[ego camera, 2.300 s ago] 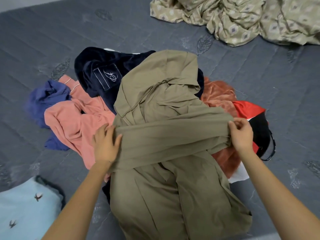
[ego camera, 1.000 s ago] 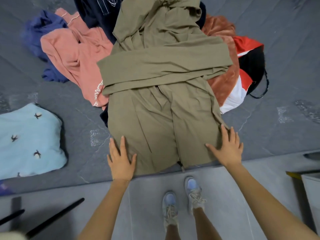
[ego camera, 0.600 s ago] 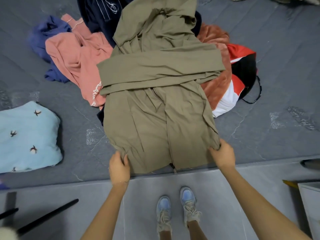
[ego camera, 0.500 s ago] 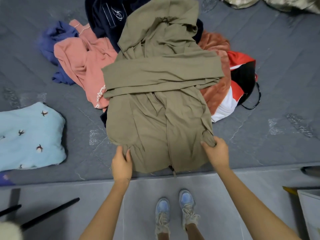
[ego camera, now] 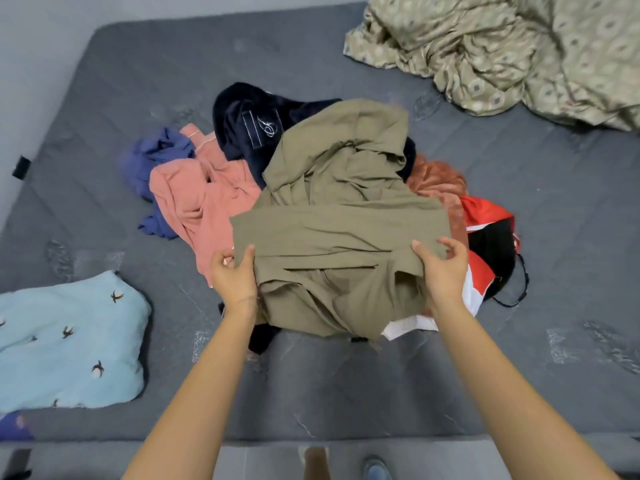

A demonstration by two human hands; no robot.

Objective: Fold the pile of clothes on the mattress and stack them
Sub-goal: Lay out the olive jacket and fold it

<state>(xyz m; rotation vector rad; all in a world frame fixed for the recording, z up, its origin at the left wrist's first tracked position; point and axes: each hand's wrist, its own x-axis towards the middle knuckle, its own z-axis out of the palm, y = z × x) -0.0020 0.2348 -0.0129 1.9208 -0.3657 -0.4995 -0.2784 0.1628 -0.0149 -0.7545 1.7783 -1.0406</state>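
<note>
Olive jacket point(ego camera: 339, 216) hem folded upward, left hand point(ego camera: 233, 275) and right hand point(ego camera: 441, 268) pinching its corners, arms outstretched

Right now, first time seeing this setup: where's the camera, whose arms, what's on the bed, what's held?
No robot: a person wears one wide-angle camera on the head, looking down at their own bare arms. The left hand and right hand each grip the olive garment at its sides, atop a pile on the grey mattress: pink garment, navy garment, blue garment, rust garment, red-black-white garment. A light blue cloth with bird prints lies left; a patterned blanket lies far right.
</note>
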